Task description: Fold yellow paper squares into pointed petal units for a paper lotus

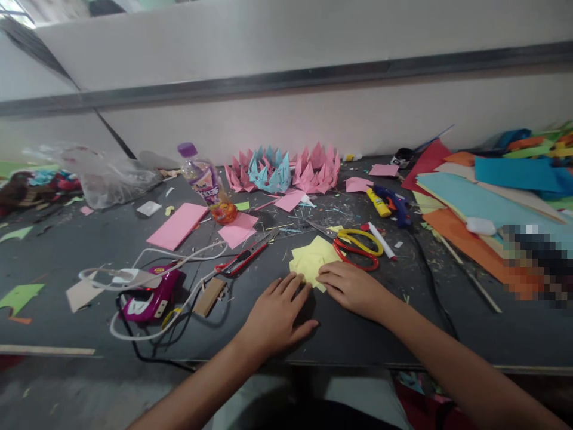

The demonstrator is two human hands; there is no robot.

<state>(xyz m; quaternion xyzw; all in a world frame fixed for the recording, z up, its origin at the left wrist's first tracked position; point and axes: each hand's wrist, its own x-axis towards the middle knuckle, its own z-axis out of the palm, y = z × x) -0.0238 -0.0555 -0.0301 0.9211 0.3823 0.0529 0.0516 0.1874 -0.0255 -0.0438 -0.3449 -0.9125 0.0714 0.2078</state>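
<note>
A small stack of yellow paper (308, 257), fanned out like a flower, lies flat on the dark table in front of me. My left hand (278, 310) rests open beside it, fingers spread and fingertips at its lower left edge. On the right side, my right hand (356, 288) has its bent fingers closed on the yellow paper, with the thumb hidden. Just behind the paper lie scissors (358, 248) with red and yellow handles, blades apart. To the left is a red and black utility knife (244, 261).
Folded pink paper crowns (317, 170) and a blue one (269, 170) stand by the wall. A drink bottle (208, 185) stands left of them. A purple device (154, 292) with looped cables lies left, a glue gun (396, 203) and coloured sheets (483, 197) right.
</note>
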